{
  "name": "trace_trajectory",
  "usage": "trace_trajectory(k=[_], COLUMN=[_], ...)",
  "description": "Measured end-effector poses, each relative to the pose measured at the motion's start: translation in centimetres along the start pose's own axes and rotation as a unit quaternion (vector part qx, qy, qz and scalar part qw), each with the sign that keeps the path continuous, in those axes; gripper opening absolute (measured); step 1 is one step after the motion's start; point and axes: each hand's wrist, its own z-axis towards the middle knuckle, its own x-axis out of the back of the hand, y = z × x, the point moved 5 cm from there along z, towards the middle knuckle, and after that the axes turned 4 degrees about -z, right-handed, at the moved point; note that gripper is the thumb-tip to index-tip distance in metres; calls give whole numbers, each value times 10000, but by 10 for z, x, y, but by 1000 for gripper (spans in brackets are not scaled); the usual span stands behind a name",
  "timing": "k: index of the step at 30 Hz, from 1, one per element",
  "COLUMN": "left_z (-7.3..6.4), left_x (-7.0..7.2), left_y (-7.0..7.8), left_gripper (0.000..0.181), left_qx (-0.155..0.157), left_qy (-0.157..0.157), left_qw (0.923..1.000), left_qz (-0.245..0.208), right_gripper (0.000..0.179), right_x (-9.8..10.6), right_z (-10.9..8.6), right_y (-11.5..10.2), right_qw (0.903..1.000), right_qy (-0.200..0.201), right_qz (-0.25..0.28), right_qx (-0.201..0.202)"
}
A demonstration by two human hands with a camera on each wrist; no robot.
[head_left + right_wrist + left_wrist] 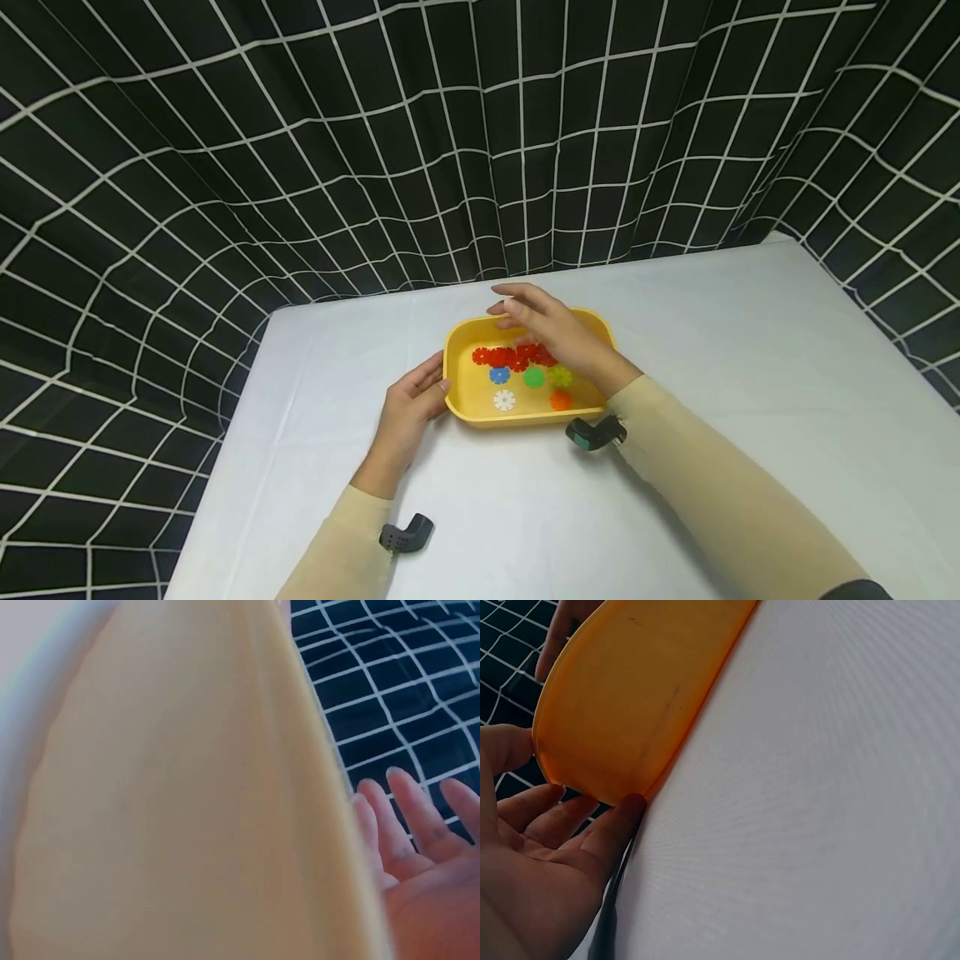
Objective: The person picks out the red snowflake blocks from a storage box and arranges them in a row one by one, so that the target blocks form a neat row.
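A yellow plastic tray [468,410] rests on the white tabletop with notched plastic building discs inside. Several red discs [498,357] lie in a cluster along its far half. Nearer are a blue disc [499,375], a green disc [534,377], a yellow-green disc [560,377], a white disc [505,400] and an orange disc [561,400]. My left hand [408,408] holds the tray's left end, thumb at the rim and fingers against the outer wall [607,712]. Above the tray's far side hovers my right hand [558,329], fingers spread and loosely bent, nothing visible in them.
White cloth [750,375] covers the table on all sides of the tray. A black curtain with a white grid [480,150] hangs behind and along both sides. Each wrist carries a dark camera mount; the right mount [595,433] sits close to the tray's front edge.
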Motion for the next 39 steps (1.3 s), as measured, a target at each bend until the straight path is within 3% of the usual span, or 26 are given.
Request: trace_trajectory(k=[4,18,29,39], left_z=[1,1,1,0], left_x=[-1,0,0,0], left_y=[-1,0,2,0], left_gripper=[54,53,51,54], left_qx=[-9,-25,-3,30], left_qy=[13,54,47,-25], left_qw=[10000,10000,10000,10000], left_qz=[46,28,-68,1], right_gripper=[58,65,61,43], right_x=[-1,-14,-24,-32], right_z=[4,11,17,17], right_y=[9,36,45,47], right_qw=[9990,9938,9904,9654], right_qy=[-56,-246,-657,-586], right_qz=[382,105,-1075,-2496], right_qx=[-205,-1076,-563,-473])
